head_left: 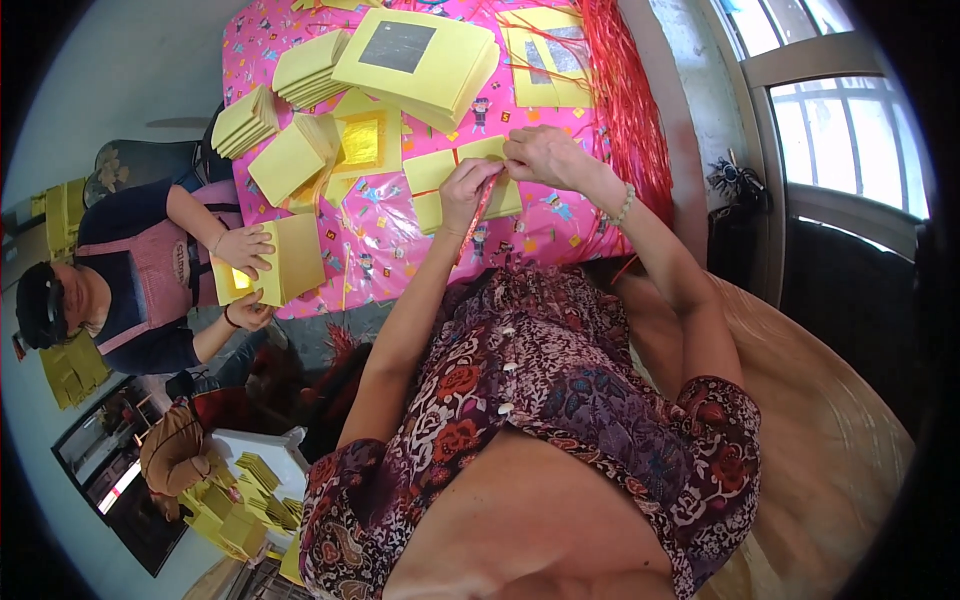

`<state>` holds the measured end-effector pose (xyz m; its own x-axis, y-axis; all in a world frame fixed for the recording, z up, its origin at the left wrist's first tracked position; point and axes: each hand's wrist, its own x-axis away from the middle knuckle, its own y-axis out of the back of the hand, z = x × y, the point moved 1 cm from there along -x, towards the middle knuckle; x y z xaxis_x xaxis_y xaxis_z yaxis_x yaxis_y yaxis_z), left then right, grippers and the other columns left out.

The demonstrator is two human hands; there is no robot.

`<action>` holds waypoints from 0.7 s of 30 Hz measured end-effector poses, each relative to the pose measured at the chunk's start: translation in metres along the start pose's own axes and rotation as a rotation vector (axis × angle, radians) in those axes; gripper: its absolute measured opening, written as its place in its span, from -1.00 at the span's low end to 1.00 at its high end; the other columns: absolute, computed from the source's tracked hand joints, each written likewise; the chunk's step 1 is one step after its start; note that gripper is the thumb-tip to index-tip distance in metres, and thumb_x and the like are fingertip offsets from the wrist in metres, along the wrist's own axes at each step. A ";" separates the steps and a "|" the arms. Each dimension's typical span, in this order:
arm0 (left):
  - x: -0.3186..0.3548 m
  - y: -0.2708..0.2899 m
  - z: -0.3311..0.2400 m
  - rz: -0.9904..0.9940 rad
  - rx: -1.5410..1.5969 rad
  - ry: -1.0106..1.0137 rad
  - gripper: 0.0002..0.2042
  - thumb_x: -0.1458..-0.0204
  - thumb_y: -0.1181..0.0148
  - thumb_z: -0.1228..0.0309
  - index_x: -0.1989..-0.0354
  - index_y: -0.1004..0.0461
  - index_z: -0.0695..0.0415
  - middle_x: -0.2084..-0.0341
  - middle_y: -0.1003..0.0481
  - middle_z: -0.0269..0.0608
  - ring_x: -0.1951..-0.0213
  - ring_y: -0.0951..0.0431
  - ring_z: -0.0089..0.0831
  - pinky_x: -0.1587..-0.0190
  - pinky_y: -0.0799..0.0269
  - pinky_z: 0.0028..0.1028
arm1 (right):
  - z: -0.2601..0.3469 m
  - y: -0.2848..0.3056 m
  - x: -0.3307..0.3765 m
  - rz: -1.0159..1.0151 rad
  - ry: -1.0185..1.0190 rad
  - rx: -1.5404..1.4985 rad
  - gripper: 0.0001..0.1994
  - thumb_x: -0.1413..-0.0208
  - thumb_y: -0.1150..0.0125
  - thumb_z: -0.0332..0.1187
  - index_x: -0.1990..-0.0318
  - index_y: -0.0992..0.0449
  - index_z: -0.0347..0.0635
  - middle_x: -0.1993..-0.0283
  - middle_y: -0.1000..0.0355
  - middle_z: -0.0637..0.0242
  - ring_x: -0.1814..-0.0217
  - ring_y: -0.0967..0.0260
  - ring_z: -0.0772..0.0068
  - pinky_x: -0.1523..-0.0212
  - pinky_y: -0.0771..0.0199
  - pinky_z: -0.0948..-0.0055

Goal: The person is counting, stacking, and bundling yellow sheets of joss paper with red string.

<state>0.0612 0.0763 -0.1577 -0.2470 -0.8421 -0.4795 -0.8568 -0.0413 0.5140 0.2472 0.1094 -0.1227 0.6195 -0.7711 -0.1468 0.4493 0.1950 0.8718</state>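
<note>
At the far left a second person (150, 270) in a pink apron sits at the edge of the worktop (390, 255), which is covered by a pink patterned cloth. That person's two hands hold a folded stack of yellow paper (285, 258) with a gold foil square showing at its open side. Above them, more yellow paper stacks (245, 120) lie on the cloth, one loose sheet with a gold foil square (362, 142) among them, and a large pile topped with a silver square (415, 55) sits near the far edge.

Toward the middle, the wearer's left hand (468, 190) rests on a small bundle of yellow paper (440, 180) lying flat on the cloth, near the worktop's front edge; its grip is pinched shut on a red string (478, 215) that runs across the bundle and hangs down from the fingers. Just right of it, the right hand (545, 155), with a bead bracelet (623, 207) at the wrist, touches the same bundle's upper edge, its fingertips pressed together on the string there.

Farther right, a heap of red strings (625, 95) trails along the worktop's right side, beside a window (850, 130).
</note>
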 end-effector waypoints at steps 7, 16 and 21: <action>-0.004 0.002 -0.009 0.005 0.077 0.130 -0.86 0.10 -0.33 0.60 0.33 -0.60 0.16 0.44 -0.55 -0.23 0.41 -0.57 -0.43 0.37 -0.46 -0.52 | -0.008 0.023 0.003 -0.009 -0.028 -0.045 -0.67 -0.12 -0.15 -0.14 0.52 -0.46 -0.22 0.46 -0.43 0.16 0.37 -0.45 0.06 0.36 -0.44 0.14; 0.013 0.022 -0.008 0.014 -0.205 0.089 -0.90 0.12 -0.35 0.45 0.39 -0.63 -0.01 0.37 -0.51 -0.36 0.20 -0.39 -0.36 0.11 -0.17 -0.36 | -0.017 -0.015 0.044 -0.047 -0.267 -0.187 -0.69 -0.13 -0.16 -0.12 0.45 -0.49 -0.21 0.48 -0.43 0.13 0.42 -0.44 0.03 0.40 -0.40 0.10; 0.018 0.024 -0.007 -0.015 -0.215 0.210 -0.91 0.13 -0.35 0.49 0.41 -0.63 0.03 0.44 -0.41 -0.31 0.25 -0.34 -0.32 0.14 -0.20 -0.39 | -0.026 -0.033 0.056 -0.115 -0.329 -0.268 -0.65 -0.13 -0.16 -0.10 0.46 -0.47 -0.24 0.46 -0.43 0.12 0.43 -0.41 0.02 0.40 -0.38 0.14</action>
<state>0.0397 0.0566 -0.1495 -0.1170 -0.9325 -0.3417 -0.7384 -0.1485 0.6578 0.2838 0.0751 -0.1723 0.3365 -0.9408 -0.0415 0.6814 0.2129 0.7003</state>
